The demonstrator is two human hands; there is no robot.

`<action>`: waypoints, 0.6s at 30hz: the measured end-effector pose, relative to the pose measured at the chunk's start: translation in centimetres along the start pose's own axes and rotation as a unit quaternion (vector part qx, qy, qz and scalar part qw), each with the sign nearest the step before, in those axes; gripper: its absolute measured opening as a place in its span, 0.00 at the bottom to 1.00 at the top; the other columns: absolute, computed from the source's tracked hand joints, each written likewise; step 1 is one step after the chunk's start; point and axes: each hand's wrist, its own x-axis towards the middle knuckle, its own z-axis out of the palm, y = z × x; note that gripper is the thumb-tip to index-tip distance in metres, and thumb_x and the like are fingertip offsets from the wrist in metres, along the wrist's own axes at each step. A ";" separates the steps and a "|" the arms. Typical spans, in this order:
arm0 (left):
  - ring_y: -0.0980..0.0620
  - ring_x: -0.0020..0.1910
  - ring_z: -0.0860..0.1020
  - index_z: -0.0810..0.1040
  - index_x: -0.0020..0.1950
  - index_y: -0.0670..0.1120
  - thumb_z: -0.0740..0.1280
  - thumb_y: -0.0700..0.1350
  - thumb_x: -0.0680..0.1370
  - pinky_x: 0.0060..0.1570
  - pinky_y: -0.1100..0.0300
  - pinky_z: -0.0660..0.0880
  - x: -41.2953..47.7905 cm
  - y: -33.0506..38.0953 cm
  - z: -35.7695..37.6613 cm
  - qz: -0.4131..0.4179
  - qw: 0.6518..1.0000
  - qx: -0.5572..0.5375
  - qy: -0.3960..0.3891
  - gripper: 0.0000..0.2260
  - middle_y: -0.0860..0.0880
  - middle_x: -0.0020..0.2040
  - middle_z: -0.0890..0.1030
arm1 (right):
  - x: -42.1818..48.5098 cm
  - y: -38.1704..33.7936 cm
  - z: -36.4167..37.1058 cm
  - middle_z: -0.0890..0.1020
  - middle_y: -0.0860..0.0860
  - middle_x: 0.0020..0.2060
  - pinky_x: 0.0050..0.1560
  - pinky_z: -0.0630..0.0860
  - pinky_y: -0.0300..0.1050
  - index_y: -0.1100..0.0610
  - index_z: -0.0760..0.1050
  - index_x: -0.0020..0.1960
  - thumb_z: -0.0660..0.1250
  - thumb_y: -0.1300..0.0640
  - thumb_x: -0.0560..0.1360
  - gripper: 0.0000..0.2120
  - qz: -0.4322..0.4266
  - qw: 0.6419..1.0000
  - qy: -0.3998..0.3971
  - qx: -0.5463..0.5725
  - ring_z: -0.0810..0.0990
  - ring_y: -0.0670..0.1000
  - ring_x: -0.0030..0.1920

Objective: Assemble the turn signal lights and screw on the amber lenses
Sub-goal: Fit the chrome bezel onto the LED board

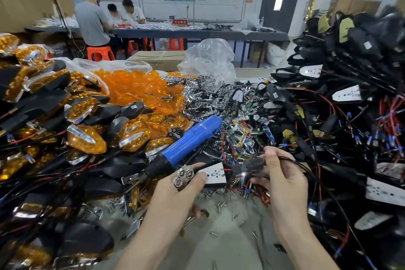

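Note:
My left hand (175, 190) holds a small chrome reflector (183, 176) with three hexagonal cups, pinched between thumb and fingers. Just right of it is a black turn signal housing with a white LED board (215, 174) facing up. My right hand (282, 180) grips that housing's black stem and wires (252, 165). A blue electric screwdriver (188, 138) lies on the pile behind my left hand. Loose amber lenses (135, 87) fill a plastic bag farther back.
Finished amber lights (85, 138) are heaped at the left. Black housings with red and black wires (350, 105) pile up at the right. Chrome reflectors (203, 92) and small screws (221, 204) litter the bench. People sit at a far table (197, 33).

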 end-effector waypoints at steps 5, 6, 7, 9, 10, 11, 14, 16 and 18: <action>0.53 0.22 0.72 0.82 0.52 0.65 0.69 0.48 0.79 0.25 0.66 0.69 0.0 -0.4 0.2 0.011 1.000 0.011 0.013 0.10 0.53 0.40 0.85 | -0.2 0.6 0.1 0.83 0.54 0.41 0.37 0.82 0.40 0.49 0.84 0.47 0.69 0.52 0.79 0.05 -0.047 0.997 0.034 -0.041 0.84 0.49 0.39; 0.53 0.22 0.73 0.82 0.52 0.65 0.69 0.49 0.79 0.25 0.66 0.69 0.0 -0.5 0.3 0.013 1.000 0.015 0.019 0.10 0.52 0.41 0.85 | -0.3 0.7 0.2 0.83 0.51 0.40 0.38 0.83 0.41 0.48 0.84 0.46 0.70 0.52 0.79 0.05 -0.055 0.997 0.036 -0.045 0.84 0.47 0.39; 0.53 0.22 0.73 0.82 0.52 0.64 0.69 0.49 0.79 0.25 0.66 0.68 0.1 -0.7 0.3 0.017 0.999 0.018 0.024 0.09 0.51 0.41 0.85 | -0.3 0.7 0.3 0.83 0.48 0.38 0.40 0.83 0.41 0.47 0.84 0.46 0.70 0.51 0.79 0.05 -0.060 0.996 0.036 -0.046 0.84 0.46 0.39; 0.52 0.23 0.74 0.83 0.52 0.64 0.69 0.49 0.79 0.25 0.65 0.68 0.2 -1.0 0.3 0.023 0.999 0.025 0.031 0.09 0.48 0.40 0.85 | -0.4 0.7 0.3 0.84 0.47 0.38 0.41 0.83 0.40 0.45 0.84 0.46 0.70 0.51 0.78 0.05 -0.069 0.996 0.035 -0.052 0.85 0.46 0.39; 0.52 0.23 0.74 0.83 0.53 0.64 0.69 0.49 0.79 0.25 0.65 0.68 0.3 -1.0 0.3 0.022 0.999 0.027 0.029 0.09 0.48 0.38 0.84 | -0.4 0.7 0.3 0.84 0.46 0.38 0.40 0.83 0.40 0.45 0.84 0.46 0.70 0.50 0.78 0.04 -0.075 0.995 0.030 -0.060 0.85 0.47 0.39; 0.52 0.23 0.74 0.83 0.53 0.64 0.68 0.49 0.79 0.25 0.65 0.69 0.3 -1.1 0.4 0.019 0.999 0.027 0.023 0.09 0.49 0.35 0.83 | -0.5 0.7 0.4 0.84 0.46 0.38 0.40 0.83 0.40 0.44 0.84 0.46 0.70 0.50 0.78 0.04 -0.079 0.994 0.024 -0.070 0.86 0.47 0.38; 0.53 0.22 0.74 0.83 0.53 0.60 0.68 0.48 0.80 0.26 0.66 0.69 0.2 -1.4 0.6 0.009 0.999 0.029 0.015 0.08 0.57 0.26 0.77 | -0.7 0.7 0.7 0.85 0.48 0.38 0.41 0.84 0.45 0.42 0.83 0.45 0.70 0.49 0.77 0.04 -0.072 0.993 0.007 -0.088 0.85 0.49 0.35; 0.53 0.23 0.73 0.83 0.55 0.58 0.67 0.47 0.80 0.26 0.66 0.69 0.1 -1.4 0.7 0.002 1.000 0.027 0.014 0.08 0.58 0.26 0.76 | -0.8 0.6 0.8 0.86 0.49 0.39 0.42 0.83 0.45 0.43 0.83 0.46 0.69 0.45 0.75 0.05 -0.052 0.995 -0.007 -0.085 0.85 0.51 0.36; 0.53 0.23 0.74 0.83 0.56 0.56 0.67 0.47 0.80 0.26 0.66 0.69 0.2 -1.2 0.7 -0.001 1.000 0.024 0.012 0.08 0.58 0.28 0.78 | -0.8 0.3 0.8 0.86 0.50 0.40 0.40 0.82 0.40 0.47 0.83 0.46 0.68 0.45 0.75 0.08 -0.034 0.997 -0.013 -0.063 0.86 0.51 0.38</action>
